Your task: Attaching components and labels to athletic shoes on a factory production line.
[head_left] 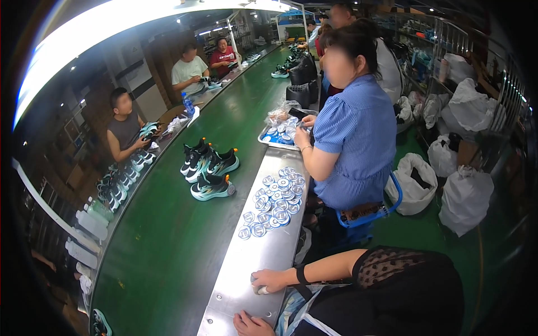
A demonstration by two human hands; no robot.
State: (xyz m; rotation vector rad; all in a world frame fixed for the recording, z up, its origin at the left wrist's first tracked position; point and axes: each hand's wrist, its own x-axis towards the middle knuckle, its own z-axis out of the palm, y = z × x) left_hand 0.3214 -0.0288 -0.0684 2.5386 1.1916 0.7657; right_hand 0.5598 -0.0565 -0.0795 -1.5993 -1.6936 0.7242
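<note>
My right hand (270, 281) rests on the steel ledge (241, 269), its fingers curled around a small pale thing that I cannot make out. Lower down, at the picture's bottom edge, my left hand (252, 325) lies on the same ledge, fingers stretched out and only partly in view. It appears to hold nothing. Beyond my right hand, round blue-and-white discs (274, 204) are spread in a loose, overlapping heap, apart from both hands. Several black and teal sneakers (210, 187) stand on the green conveyor belt (162, 241) left of the discs.
A person in a blue striped top (356, 134) sits beside a tray (280, 144) of more discs. Other people work along the belt. Bottles (89, 224) and shoes (115, 187) line its left side. White sacks (412, 185) stand on the floor at right.
</note>
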